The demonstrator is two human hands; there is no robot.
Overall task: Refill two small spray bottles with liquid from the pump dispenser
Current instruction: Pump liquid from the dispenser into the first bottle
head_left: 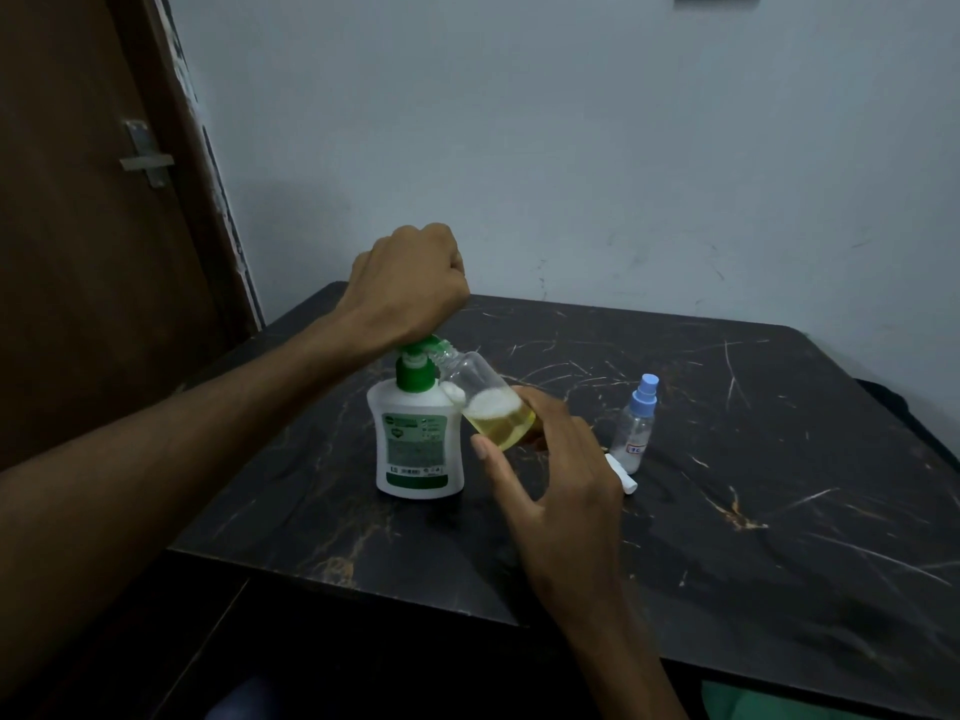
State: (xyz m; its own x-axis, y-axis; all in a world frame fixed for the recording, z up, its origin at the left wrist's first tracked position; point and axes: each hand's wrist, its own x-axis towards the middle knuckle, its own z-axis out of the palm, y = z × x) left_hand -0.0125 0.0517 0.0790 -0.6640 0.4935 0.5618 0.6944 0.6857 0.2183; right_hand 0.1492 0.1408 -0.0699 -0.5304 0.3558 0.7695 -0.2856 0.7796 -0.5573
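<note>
Now we're looking down at a dark, marble-patterned desk (pixel 675 485) streaked with pale and gold veins, pushed into the corner of a dim room, with a pale blue-grey wall (pixel 571 148) scuffed just above the desk's far edge and a brown door (pixel 78 226) carrying a metal latch (pixel 145 155) on the left. Standing upright near the desk's left side is the pump dispenser (pixel 420 444), white-bodied with a green collar and pump head, its long axis running straight up and its nozzle pointing right; its label is showing green and white print, too small and blurred to read. The left hand (pixel 408 283) is sitting on top of the pump head as a fist, fingers curled in and pressing down, though what lies under the palm is hidden. The right hand (pixel 550 485) is holding the open spray bottle (pixel 488 402) just right of the dispenser, thumb (pixel 493 459) and fingers (pixel 530 397) curled round its lower end. That clear bottle is tilting, its mouth pointing up and left at the nozzle, its base down and right, with yellow liquid and white foam pooling in the lower half. Further right, the second spray bottle (pixel 635 423) is standing upright on the desk with its blue sprayer on top and a small label whose writing I cannot make out. Between them, partly behind the right hand, a white sprayer cap (pixel 623 475) is lying flat on the desk.
</note>
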